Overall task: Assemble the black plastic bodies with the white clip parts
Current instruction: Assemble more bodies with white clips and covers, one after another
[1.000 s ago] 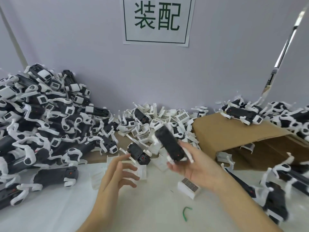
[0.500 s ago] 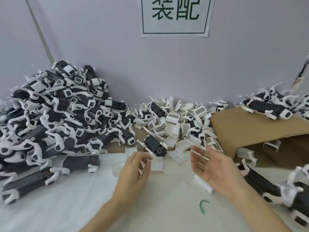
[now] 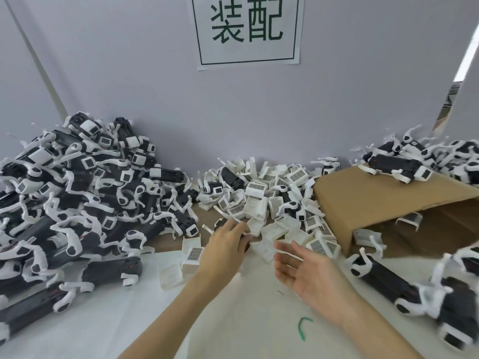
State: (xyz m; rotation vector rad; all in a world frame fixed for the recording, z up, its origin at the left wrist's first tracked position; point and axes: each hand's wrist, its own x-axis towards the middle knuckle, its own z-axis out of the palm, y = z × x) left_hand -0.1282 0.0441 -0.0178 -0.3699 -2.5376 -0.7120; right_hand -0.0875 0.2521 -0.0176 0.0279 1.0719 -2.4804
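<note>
Small black plastic body (image 3: pixel 245 240) at frame centre, at the near edge of the heap of loose white plastic clip parts (image 3: pixel 261 200), mostly hidden under the left hand (image 3: pixel 225 246). Left hand now lying palm down over that body, fingers curved onto it; whether already closed round it, cannot tell. Right hand (image 3: pixel 311 273) empty, palm up, fingers spread loosely just right of centre, where a second ago a black body sat gripped in it and half a second ago it was already bare. Reads as one finished piece released and the next cycle begun: left hand fetching a fresh body, right hand free to pick a white clip from the heap just beyond its fingertips. Large pile of black bodies with white curved clips fitted (image 3: pixel 77 193) filling the left of the frame, against the pale grey wall (image 3: pixel 337 112). More such fitted pieces (image 3: pixel 414 288) at lower right and along the upper right, on top of the tipped brown cardboard box (image 3: pixel 375 200). White tabletop (image 3: pixel 129 320) across the bottom, with a small green bent wire tie (image 3: pixel 302 329) lying near the right wrist. White paper sign with green characters (image 3: pixel 247 27) at top centre on the wall.
</note>
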